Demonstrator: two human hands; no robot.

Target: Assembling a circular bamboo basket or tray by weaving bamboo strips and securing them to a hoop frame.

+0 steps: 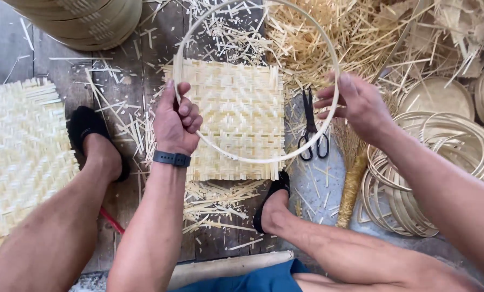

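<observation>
Bamboo hoop (263,160), thin, light and springy by the look, hangs above the woven mat (236,108), your left hand (176,123) and right hand (358,105) clamped on opposite sides of its rim.

Left hand (177,121): bare, no glove, no ring visible.
Left wrist: dark grey band (171,158) with a flat rectangular face, worn snugly.
Right hand (355,105): bare, wrist unadorned.
Forearms: bare, no sleeves in view.
Legs: bare from knee to ankle.
Feet: black slip-on shoes, left shoe (85,127) and right shoe (274,189).
Lap: blue shorts (253,280) at the lower edge.
</observation>
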